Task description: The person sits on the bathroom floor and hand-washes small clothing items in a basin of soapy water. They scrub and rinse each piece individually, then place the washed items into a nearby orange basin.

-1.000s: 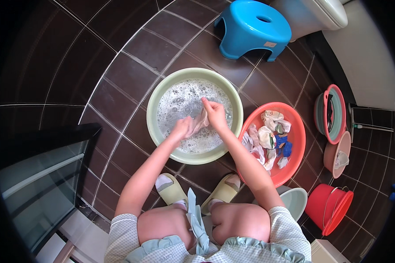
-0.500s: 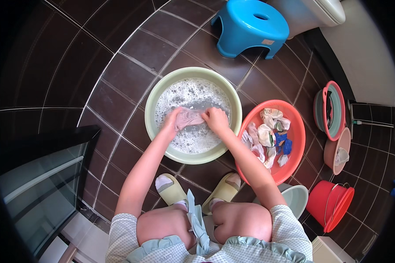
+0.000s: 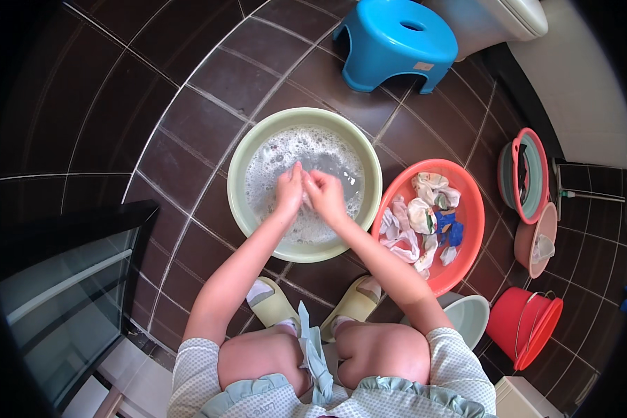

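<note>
A pale green basin [image 3: 237, 202] of foamy, greyish water stands on the floor in front of my feet. Over its middle, my left hand [image 3: 290, 191] and my right hand [image 3: 324, 194] are pressed close together, fingers curled. A small pale pink cloth [image 3: 306, 200] is squeezed between them, and only a sliver of it shows. The fingers hide the rest, so its kind cannot be made out. Suds [image 3: 272, 150] cover much of the water, thinner toward the right side.
Right of the green basin, a coral basin [image 3: 475, 240] holds several small wet clothes [image 3: 423, 214], white, pinkish and blue. Beyond are a red bucket [image 3: 508, 320], a grey-green basin [image 3: 472, 317] and a pink basin [image 3: 524, 247]. A blue stool [image 3: 397, 42] stands at the far side.
My hands have come together from holding the cloth stretched between them. The cloth is now bunched and mostly covered by the fingers.
</note>
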A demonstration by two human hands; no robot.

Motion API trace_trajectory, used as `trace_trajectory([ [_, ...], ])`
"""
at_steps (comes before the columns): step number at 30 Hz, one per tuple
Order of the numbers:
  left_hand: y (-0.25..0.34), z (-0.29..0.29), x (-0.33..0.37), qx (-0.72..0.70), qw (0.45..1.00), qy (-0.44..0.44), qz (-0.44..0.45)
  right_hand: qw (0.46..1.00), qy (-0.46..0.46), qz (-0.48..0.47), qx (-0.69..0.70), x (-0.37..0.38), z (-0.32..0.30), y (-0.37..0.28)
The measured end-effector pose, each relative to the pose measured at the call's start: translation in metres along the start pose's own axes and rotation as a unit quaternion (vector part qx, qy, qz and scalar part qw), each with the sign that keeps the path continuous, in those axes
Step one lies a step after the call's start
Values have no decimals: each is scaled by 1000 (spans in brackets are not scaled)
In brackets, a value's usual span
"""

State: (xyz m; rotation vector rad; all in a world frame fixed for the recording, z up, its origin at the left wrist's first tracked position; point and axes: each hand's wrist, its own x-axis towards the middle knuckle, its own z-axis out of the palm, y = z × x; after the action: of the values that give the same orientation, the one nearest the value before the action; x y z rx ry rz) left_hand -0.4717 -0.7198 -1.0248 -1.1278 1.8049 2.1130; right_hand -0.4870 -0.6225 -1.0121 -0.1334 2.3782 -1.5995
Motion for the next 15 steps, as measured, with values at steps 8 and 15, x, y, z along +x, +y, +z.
trace_trajectory([
  [8, 4, 10, -20, 76, 995, -50, 26, 997, 20, 75, 18, 3, -11, -20],
  [15, 9, 17, -37, 39, 996, -36, -71, 994, -4, 76, -74, 9, -12, -14],
])
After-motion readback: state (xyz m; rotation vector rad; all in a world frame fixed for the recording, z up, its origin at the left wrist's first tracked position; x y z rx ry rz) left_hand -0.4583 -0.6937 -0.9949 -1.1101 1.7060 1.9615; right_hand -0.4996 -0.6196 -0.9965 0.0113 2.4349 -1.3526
